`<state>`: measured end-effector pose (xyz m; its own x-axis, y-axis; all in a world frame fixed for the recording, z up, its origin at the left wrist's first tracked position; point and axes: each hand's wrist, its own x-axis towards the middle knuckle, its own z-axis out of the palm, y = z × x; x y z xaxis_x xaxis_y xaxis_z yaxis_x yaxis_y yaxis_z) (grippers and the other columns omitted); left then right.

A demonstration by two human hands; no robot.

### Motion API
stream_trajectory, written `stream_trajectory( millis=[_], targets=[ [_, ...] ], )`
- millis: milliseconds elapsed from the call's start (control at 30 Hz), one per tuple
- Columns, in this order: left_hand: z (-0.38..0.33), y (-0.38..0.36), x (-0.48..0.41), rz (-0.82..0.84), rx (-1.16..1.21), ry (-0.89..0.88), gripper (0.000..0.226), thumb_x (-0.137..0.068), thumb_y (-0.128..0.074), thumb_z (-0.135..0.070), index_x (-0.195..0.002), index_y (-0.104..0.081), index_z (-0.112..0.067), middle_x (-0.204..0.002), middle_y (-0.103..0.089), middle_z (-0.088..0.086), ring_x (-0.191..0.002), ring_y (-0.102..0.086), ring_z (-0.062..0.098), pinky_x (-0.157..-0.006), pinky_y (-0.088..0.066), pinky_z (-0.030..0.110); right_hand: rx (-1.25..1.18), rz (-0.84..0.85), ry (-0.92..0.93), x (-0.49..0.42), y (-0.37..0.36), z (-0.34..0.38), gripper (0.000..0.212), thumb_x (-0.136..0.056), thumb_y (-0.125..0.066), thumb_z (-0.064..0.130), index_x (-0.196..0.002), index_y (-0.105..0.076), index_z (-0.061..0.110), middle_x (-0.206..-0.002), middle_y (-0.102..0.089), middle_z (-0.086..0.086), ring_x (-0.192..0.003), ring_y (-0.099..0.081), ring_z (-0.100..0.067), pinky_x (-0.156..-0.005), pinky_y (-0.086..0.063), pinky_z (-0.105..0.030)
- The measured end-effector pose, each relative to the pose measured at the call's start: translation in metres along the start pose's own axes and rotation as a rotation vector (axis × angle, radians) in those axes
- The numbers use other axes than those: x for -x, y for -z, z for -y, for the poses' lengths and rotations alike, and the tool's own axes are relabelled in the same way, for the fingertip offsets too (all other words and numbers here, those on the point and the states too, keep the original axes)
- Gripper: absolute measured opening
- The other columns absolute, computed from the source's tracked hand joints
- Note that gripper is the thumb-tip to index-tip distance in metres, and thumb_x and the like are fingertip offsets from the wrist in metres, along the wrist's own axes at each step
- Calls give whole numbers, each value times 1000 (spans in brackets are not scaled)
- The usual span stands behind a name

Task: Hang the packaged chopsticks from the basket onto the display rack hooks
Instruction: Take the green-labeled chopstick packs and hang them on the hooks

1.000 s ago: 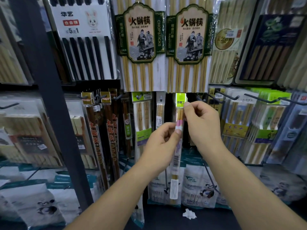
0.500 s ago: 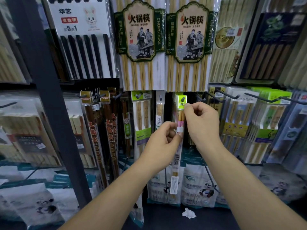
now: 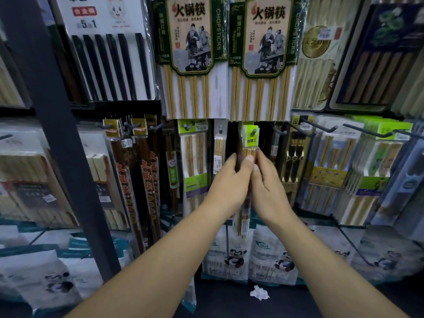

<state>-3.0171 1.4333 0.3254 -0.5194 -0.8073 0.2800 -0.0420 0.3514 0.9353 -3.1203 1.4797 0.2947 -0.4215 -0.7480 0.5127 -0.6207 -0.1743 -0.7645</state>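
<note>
1. At the middle of the lower hook row, the chopstick packet [image 3: 250,144] hangs upright, with its green header card just below the large hot-pot packs [image 3: 190,53]. A dark hook tip [image 3: 253,131] shows through the header's hole, so the packet appears to be threaded on already.
2. The left hand [image 3: 229,187] and right hand [image 3: 268,187] meet on the packet just under the header. Both hands have fingers and thumbs curled and clamped on the sticks, and they touch each other.
3. Step in hand (judged): seating the packet on its hook. The next move calls for sliding it back along the peg until it hangs true. Both hands then need to let go without dragging it forward. The basket is out of view.
4. Neighbours: a narrow packet [image 3: 219,152] hangs just beside it on the left, and bare hooks [image 3: 319,126] project further to the right.
5. Change from the earlier frame: half a second ago the right hand pinched the header itself and the left hand held the sticks lower down. The right hand has now dropped below the header, and the two hands are pressed together.
</note>
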Motion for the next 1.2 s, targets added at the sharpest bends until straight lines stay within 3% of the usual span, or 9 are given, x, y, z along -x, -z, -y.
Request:
stream_trajectory(
  millis=[167,400,533,667,733,800,900,1033,1200],
  targets=[
    [4,-6,-16,-2,101,118,49,-108,-42,-48,-150,-51,-24,-144,-61,0,-134,-54,17,-117,-41,41,-100,164,-27,-7,-7,-15,70,-99,-24,61,-161,-3,36,-170,-8,14,-153,-9,1,-127,-14,-30],
    [3,-14,-27,-21,158,163,45,-110,-37,-46,-147,-53,-27,-142,-62,3,-131,-56,21,-115,-43,44,-118,247,-24,-26,-11,-32,67,-109,-34,43,-163,4,33,-167,-12,14,-137,-24,17,-110,-26,-9],
    [17,-6,-6,19,27,108,41,-108,-43,-42,-144,-55,-28,-132,-65,-6,-123,-60,15,-109,-47,40,-138,200,-76,-7,-8,-37,65,-104,-37,53,-161,-8,40,-157,-28,24,-116,-35,34,-103,-32,-10],
    [55,19,44,69,-115,144,39,-101,-55,-50,-137,-60,-37,-130,-59,-25,-115,-59,-7,-88,-41,4,-103,97,-180,43,-7,-55,57,-100,-50,52,-152,-35,35,-141,-44,29,-115,-47,22,-91,-39,-9],
    [79,30,72,118,-99,193,15,-95,-58,-51,-102,-69,-45,-110,-75,-18,-97,-69,-5,-86,-52,17,-76,57,-239,75,-14,-70,38,-102,-56,41,-138,-47,35,-124,-53,29,-104,-52,22,-73,-46,-6],
    [113,41,98,105,-120,259,10,-97,-60,-43,-95,-69,-40,-95,-77,-4,-91,-73,13,-84,-59,36,-66,77,-320,109,-26,-86,20,-101,-59,33,-121,-55,33,-109,-59,19,-93,-55,16,-67,-47,-6],
    [171,60,132,37,-200,355,9,-100,-63,-29,-93,-67,-32,-92,-72,11,-87,-69,22,-80,-56,37,-50,248,-426,162,-52,-109,7,-100,-63,28,-101,-59,34,-90,-63,8,-77,-58,7,-63,-45,-9],
    [256,83,177,-104,-317,550,4,-100,-65,-19,-95,-63,-19,-82,-64,0,-77,-62,13,-79,-46,29,92,518,-496,227,-97,-145,6,-97,-67,23,-92,-68,20,-81,-67,7,-75,-62,-4,-67,-43,-18],
    [343,106,236,-228,-525,746,31,-97,-66,-27,-122,-61,-9,-110,-60,9,-108,-61,33,-95,-51,43,253,862,-653,299,-151,-203,12,-95,-69,19,-102,-73,11,-95,-74,-5,-94,-68,-23,-78,-47,-29]
  ],
)
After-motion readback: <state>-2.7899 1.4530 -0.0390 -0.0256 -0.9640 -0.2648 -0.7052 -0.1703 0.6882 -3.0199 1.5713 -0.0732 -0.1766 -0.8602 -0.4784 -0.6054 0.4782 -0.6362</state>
